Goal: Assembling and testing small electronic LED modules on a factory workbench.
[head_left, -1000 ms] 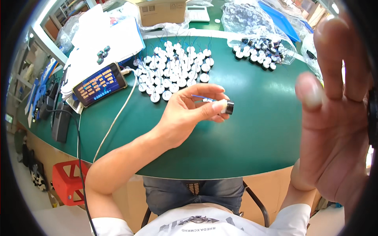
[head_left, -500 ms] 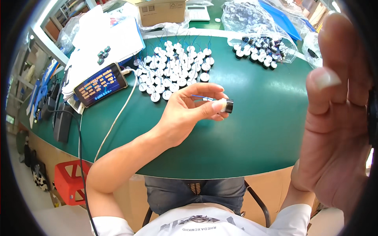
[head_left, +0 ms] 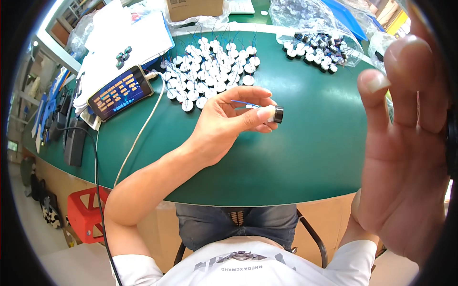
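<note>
Above the middle of the green table, my left hand [head_left: 217,124] pinches a small black round component [head_left: 279,114] between thumb and fingers. Its pale end is partly covered by the thumb, and thin blue and dark wires [head_left: 244,102] run back from it over the palm. My right hand [head_left: 403,162] is raised very close to the camera at the right edge, palm showing and fingers apart. I see nothing in it, though some fingertips go out of view. Beyond the left hand stands a group of similar white-topped black components [head_left: 210,71] with wires sticking up.
A lit phone [head_left: 121,93] with a pale cable [head_left: 145,136] lies at left, beside white papers [head_left: 143,45]. More components [head_left: 317,55] spill from a clear plastic bag [head_left: 305,21] at the far right. A cardboard box [head_left: 195,8] is behind; a red stool [head_left: 86,214] stands at lower left.
The whole view has shifted, so the table and left hand appear slightly higher. The right hand's fingers have spread and shifted a little. The left hand keeps its hold on the component.
</note>
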### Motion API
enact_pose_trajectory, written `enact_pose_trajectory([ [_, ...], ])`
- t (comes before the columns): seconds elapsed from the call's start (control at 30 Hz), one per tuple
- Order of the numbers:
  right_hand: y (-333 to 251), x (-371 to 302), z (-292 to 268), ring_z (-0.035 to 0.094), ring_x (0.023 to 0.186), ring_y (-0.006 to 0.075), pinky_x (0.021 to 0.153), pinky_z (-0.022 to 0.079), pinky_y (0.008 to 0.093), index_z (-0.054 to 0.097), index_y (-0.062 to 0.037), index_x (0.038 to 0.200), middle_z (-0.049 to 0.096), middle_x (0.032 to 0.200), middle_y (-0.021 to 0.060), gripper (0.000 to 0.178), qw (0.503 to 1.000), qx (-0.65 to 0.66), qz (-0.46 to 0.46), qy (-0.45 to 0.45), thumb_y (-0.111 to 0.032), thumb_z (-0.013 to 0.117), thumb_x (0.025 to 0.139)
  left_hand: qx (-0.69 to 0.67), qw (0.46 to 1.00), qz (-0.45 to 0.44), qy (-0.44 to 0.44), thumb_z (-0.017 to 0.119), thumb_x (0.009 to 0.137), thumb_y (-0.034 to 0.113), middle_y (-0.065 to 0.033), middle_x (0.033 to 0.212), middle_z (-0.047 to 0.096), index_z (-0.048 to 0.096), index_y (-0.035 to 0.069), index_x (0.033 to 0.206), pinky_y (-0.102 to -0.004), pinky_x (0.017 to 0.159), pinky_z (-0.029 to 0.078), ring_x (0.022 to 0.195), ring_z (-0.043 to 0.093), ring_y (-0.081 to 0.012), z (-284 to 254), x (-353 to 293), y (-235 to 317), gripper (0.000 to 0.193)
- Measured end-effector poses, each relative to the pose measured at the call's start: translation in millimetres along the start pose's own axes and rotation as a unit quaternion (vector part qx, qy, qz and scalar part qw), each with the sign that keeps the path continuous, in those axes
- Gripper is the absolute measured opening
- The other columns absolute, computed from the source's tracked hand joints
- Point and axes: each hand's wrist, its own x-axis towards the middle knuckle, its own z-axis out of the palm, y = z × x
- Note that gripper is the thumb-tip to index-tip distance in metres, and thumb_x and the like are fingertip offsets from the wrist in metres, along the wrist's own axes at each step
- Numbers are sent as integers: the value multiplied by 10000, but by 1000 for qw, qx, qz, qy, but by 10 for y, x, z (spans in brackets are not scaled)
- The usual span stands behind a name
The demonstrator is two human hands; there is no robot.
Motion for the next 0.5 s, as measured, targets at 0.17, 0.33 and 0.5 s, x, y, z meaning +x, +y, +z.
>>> enact_pose_trajectory([
  [0.17,-79,16,-37,229,1394,361,1033,376,425,133,8,1489,228,1514,252,1173,1000,-15,-19,-9,-584,758,692,-9,1000,7,-1,744,829,111,-111,1019,657,611,18,1125,-329,776,560,864,678,-209,81,-8,-12,338],
  [0.33,-88,52,5,216,1399,365,1045,367,429,138,10,1487,224,1515,254,1170,999,-29,-31,-8,-576,763,691,-4,1000,7,-4,745,831,116,-111,1021,657,605,28,1141,-333,766,558,872,678,-211,43,-50,-17,351],
  [0.5,-53,299,-112,204,1405,369,1057,358,432,143,12,1485,220,1517,255,1166,999,-40,-31,5,-569,768,690,-9,1000,-5,-10,748,826,107,-96,1011,661,624,29,1126,-323,751,561,860,679,-210,55,13,-5,334],
])
